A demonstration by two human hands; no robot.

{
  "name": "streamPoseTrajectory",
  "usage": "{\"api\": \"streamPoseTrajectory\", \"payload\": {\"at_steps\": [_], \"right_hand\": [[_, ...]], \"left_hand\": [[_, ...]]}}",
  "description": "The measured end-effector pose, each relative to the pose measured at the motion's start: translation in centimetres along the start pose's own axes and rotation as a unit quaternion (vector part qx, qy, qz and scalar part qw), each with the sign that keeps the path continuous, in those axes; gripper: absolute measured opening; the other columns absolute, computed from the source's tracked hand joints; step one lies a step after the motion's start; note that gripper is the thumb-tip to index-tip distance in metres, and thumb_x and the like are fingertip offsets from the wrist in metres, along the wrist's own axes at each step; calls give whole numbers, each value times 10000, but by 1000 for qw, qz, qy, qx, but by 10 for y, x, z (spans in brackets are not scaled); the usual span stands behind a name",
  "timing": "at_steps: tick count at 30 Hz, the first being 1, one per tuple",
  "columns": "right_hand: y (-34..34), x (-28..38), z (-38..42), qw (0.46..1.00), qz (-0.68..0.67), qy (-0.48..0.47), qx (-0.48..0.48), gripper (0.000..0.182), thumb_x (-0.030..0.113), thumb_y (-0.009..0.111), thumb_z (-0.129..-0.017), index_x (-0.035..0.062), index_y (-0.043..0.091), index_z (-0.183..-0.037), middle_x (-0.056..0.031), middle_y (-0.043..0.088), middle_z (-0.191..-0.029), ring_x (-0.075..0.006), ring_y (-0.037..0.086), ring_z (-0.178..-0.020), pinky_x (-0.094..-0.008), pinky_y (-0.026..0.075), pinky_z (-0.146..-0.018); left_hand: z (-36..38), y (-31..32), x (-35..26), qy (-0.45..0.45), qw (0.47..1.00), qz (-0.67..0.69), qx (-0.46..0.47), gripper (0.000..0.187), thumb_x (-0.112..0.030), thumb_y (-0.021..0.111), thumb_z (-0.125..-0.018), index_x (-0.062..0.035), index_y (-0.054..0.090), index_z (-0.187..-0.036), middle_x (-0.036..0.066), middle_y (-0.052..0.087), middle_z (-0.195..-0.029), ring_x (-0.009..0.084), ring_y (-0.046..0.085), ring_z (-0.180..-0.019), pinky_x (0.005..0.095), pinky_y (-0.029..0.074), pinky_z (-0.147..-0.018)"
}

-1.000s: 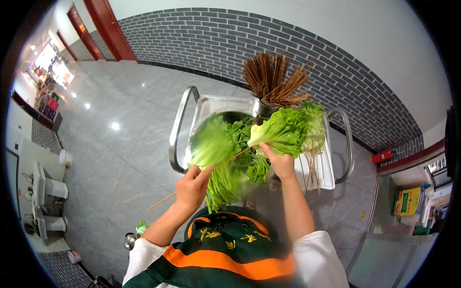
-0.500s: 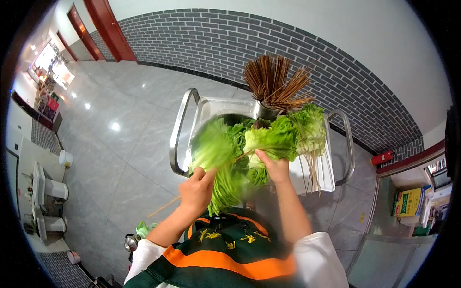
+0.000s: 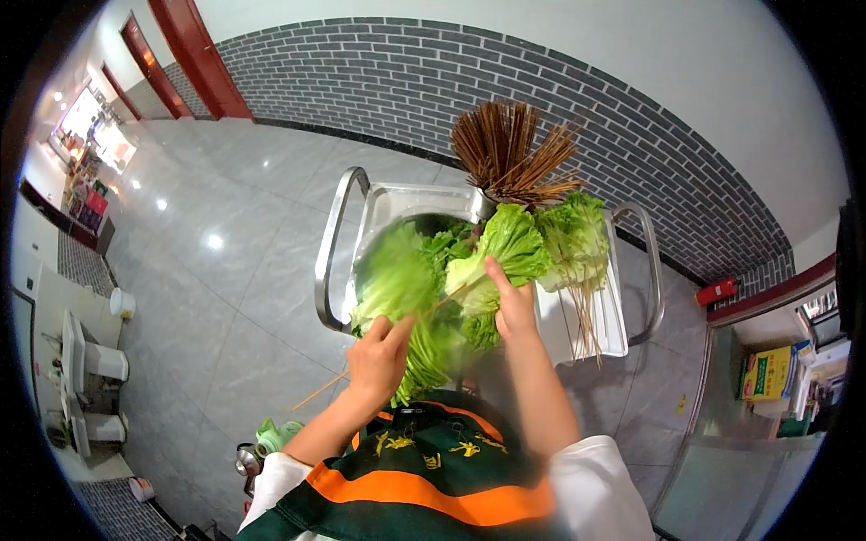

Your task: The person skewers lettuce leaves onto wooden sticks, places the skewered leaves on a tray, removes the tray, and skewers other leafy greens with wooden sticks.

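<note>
My left hand (image 3: 377, 359) is closed around a thin wooden skewer (image 3: 320, 390), whose back end sticks out to the lower left. The skewer's front part runs to the pale base of a lettuce leaf (image 3: 519, 243); whether it has pierced the leaf I cannot make out. Gripping that leaf is my right hand (image 3: 514, 307), thumb on top. Under both hands, more leafy greens (image 3: 424, 361) fill a metal basin (image 3: 424, 219), partly blurred. To the right, a pile of lettuce (image 3: 577, 239) with skewer ends (image 3: 585, 320) hanging from it lies on the cart.
The greens stand on a metal cart with a white tray top (image 3: 613, 325) and a left handle (image 3: 327, 261). A container of brown skewers (image 3: 514, 153) stands at its back. Beyond is a grey brick wall (image 3: 379, 72). A red fire extinguisher (image 3: 717, 292) is at right.
My right hand has shifted slightly left and up, and the lettuce leaf has tilted more upright. My left hand and the skewer have moved a little to the right.
</note>
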State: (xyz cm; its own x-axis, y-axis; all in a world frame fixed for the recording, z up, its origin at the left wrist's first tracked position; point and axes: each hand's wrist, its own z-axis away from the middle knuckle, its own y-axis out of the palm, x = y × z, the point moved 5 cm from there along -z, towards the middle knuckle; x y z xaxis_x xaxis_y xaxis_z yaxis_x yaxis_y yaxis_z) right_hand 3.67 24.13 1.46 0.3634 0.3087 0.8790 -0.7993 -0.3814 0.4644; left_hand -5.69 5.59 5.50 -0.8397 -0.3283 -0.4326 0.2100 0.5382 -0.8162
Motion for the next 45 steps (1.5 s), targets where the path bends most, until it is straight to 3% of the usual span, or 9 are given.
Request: {"api": "streamPoseTrajectory", "payload": {"at_steps": [4,15,22,27,36,39,41,42,45], "right_hand": [[-7,-14,-8,1000,-13,1,-21,507,158,656,-738,24,405,-1157,-73,470,-1120,-173,453,-1012,-287,334,-892],[3,-33,-6,937,-240,247,53,279,191,577,-781,28,524,-1001,-109,562,-976,-229,538,-895,-353,437,-800],[4,-28,4,953,-199,229,29,353,238,616,-764,38,514,-1035,-90,562,-984,-223,543,-896,-356,445,-786],[-7,-33,7,975,-138,176,-20,626,287,685,-711,8,388,-1187,-85,463,-1148,-187,457,-1030,-316,378,-874],[-2,-24,16,988,-62,142,-4,543,236,681,-721,-2,441,-1146,-84,490,-1123,-179,465,-1011,-304,352,-872],[-14,-20,12,992,-30,119,-3,534,226,689,-711,14,449,-1138,-85,509,-1094,-181,474,-997,-300,355,-870],[-26,-14,8,996,-11,93,-10,534,223,697,-701,22,454,-1132,-89,516,-1080,-182,475,-995,-298,356,-871],[-41,-5,2,994,47,84,-44,544,224,709,-683,25,458,-1122,-93,519,-1076,-186,479,-990,-302,360,-874],[-94,33,-27,983,160,60,-72,555,239,717,-660,37,462,-1109,-108,521,-1079,-216,483,-995,-348,356,-899]], "left_hand": [[0,0,1,5,999,33,-13,231,-46,554,-723,-140,586,-931,59,413,-642,238,476,-517,342,371,-425],[1,4,7,17,997,57,-55,193,-49,562,-726,-126,594,-900,55,411,-620,221,465,-497,325,362,-417],[-2,11,8,26,994,86,-61,199,-32,559,-722,-109,592,-903,69,422,-622,236,476,-502,326,372,-430],[-5,20,3,24,989,128,-65,200,-18,561,-722,-100,590,-902,86,426,-627,257,484,-520,324,387,-456],[-14,57,-9,-15,975,215,-59,82,-39,585,-756,-11,582,-833,82,502,-637,160,470,-517,259,369,-471],[-18,70,-15,-43,970,235,-35,84,-67,595,-759,-4,580,-813,90,543,-662,151,487,-517,246,382,-483],[-18,93,-17,-83,965,238,68,96,-85,586,-772,-2,584,-820,84,563,-670,151,528,-542,245,407,-501],[-17,111,-16,-99,949,263,145,190,-141,596,-775,-11,576,-912,89,576,-735,167,569,-615,265,440,-541],[-26,90,-40,-44,964,208,157,318,-193,613,-766,-27,537,-1026,104,581,-828,189,594,-708,292,461,-585]]}}
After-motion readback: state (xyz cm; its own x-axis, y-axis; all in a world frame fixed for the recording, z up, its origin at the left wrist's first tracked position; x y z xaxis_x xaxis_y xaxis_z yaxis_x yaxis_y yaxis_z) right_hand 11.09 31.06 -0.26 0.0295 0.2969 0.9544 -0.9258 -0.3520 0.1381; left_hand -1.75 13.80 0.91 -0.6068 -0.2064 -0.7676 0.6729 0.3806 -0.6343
